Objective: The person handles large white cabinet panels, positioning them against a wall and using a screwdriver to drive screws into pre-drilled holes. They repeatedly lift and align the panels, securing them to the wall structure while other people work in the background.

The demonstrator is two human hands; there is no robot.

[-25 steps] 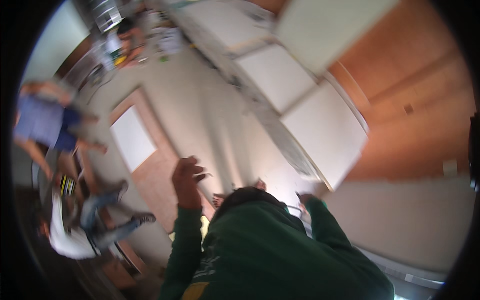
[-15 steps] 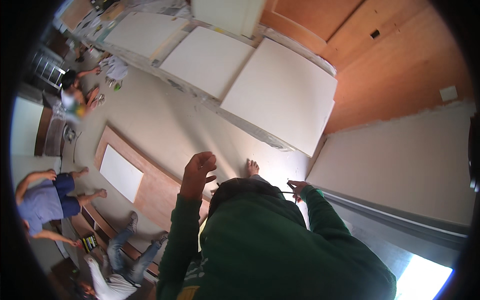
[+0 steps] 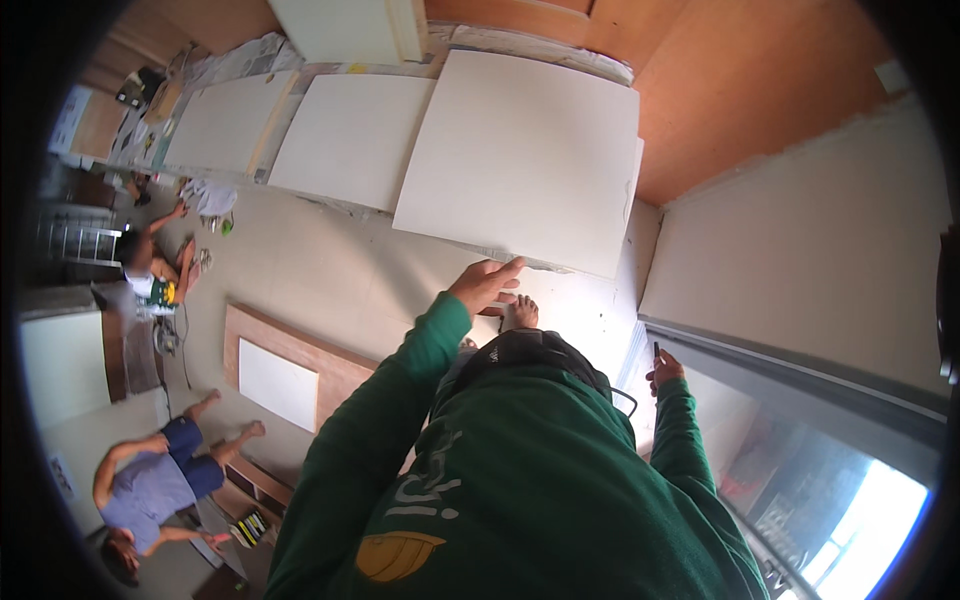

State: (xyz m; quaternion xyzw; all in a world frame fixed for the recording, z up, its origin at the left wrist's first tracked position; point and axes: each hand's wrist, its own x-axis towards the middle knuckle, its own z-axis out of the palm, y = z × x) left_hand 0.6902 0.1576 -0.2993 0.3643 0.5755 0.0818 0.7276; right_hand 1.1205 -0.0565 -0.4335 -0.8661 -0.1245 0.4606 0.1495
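My left hand (image 3: 485,288) is held out in front of me, fingers stretched and spread, with nothing visible in it. It is nearest the front edge of a large white panel (image 3: 525,160); in this view its fingertips overlap that edge, and I cannot tell whether they touch. At my right side, my right hand (image 3: 666,371) is closed around a small, slim, dark object (image 3: 656,350) whose tip sticks up past the fingers. Its exact kind is too small to make out. Both arms are in green sleeves.
More white panels (image 3: 355,140) lie in a row to the left on a covered surface. A brown board (image 3: 345,365) with a white sheet (image 3: 278,383) lies on the floor at left. One person (image 3: 150,490) sits lower left; another (image 3: 163,275) crouches farther off. A grey ledge (image 3: 800,385) runs along the right.
My view has turned, and the large panel appears farther left. My left hand has reached forward toward the panel's edge, its fingers straighter. My right hand still holds the dark object.
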